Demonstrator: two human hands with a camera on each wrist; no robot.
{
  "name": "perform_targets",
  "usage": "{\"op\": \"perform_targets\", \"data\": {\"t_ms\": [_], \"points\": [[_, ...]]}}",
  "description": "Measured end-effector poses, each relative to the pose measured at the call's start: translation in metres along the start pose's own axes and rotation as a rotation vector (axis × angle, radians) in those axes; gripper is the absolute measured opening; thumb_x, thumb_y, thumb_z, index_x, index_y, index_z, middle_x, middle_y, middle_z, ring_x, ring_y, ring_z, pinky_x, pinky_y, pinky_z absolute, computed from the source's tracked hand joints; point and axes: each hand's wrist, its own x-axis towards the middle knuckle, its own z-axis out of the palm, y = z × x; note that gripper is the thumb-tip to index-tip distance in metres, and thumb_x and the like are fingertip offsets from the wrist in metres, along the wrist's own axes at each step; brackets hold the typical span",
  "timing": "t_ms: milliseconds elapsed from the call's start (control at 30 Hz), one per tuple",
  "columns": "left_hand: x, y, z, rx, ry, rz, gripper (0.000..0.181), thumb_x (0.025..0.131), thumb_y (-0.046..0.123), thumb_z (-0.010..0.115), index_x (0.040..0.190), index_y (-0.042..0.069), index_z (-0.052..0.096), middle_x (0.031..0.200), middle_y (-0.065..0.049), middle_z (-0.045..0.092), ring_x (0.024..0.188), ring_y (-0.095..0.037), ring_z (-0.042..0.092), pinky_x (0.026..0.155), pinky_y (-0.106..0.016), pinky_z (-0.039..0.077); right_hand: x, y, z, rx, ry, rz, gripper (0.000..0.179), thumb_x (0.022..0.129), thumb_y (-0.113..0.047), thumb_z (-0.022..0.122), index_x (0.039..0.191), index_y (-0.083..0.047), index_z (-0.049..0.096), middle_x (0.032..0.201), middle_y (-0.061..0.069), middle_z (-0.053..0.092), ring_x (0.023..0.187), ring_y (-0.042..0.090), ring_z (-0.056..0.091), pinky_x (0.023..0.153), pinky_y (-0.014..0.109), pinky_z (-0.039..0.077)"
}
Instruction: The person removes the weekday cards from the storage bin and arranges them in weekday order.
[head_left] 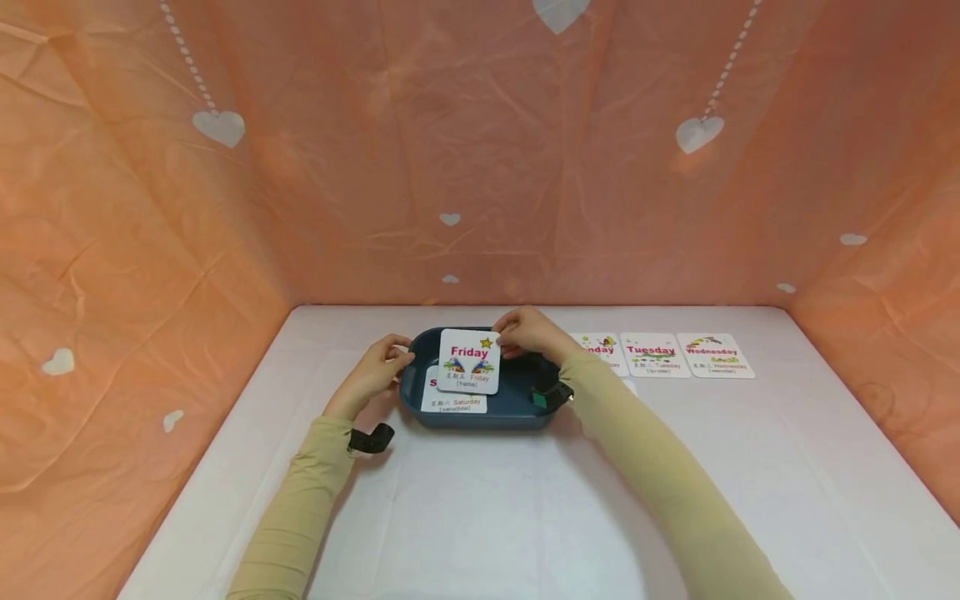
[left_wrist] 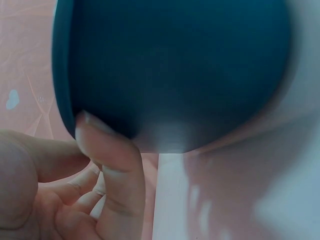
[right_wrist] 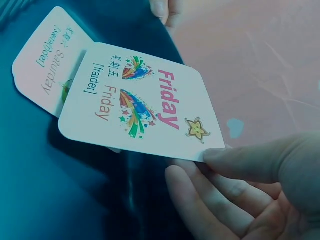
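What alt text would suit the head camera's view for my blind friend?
A person's right hand holds a Friday card over a dark blue tray, partly covering a Saturday card inside it, while the left hand grips the tray's left end. To the right, a Tuesday card and a Wednesday card lie side by side on a white table.

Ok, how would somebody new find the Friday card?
On the white table, find the dark blue tray. Over it, the Friday card partly covers the Saturday card. Unlike that one, it's in front, with bold pink "Friday" and a yellow star near one corner.
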Motion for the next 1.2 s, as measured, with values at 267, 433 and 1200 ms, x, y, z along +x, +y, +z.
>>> {"op": "perform_targets", "data": {"t_ms": [267, 433, 1200], "points": [[0.002, -0.002, -0.002, 0.016, -0.009, 0.013, 0.032, 0.099, 0.009, 0.051, 0.128, -0.004, 0.045, 0.092, -0.023, 0.052, 0.066, -0.019, 0.052, 0.054, -0.03, 0.047, -0.012, -0.008, -0.015, 0.031, 0.003, -0.019, 0.028, 0.091, 0.004, 0.058, 0.119, 0.01, 0.056, 0.098, 0.019, 0.066, 0.075, 0.023, 0.066, 0.082, 0.047, 0.051], [0.001, -0.001, -0.003, 0.023, -0.012, 0.02, 0.032, 0.099, 0.009, 0.051, 0.128, -0.004, 0.046, 0.093, -0.025, 0.053, 0.068, -0.021, 0.053, 0.055, -0.031, 0.047, -0.019, -0.013, -0.025, 0.062, 0.007, -0.032, 0.03, 0.092, 0.004, 0.056, 0.121, 0.012, 0.054, 0.102, 0.022, 0.063, 0.076, 0.022, 0.065, 0.083, 0.047, 0.051], [-0.001, -0.003, -0.015, -0.078, -0.125, 0.007, 0.034, 0.099, 0.006, 0.049, 0.13, -0.007, 0.042, 0.089, -0.019, 0.057, 0.066, -0.016, 0.058, 0.05, -0.027, 0.043, -0.066, -0.018, -0.086, 0.03, 0.088, -0.094, 0.03, 0.095, 0.0, 0.053, 0.123, 0.012, 0.052, 0.102, 0.022, 0.063, 0.084, 0.022, 0.064, 0.082, 0.043, 0.052]]}}
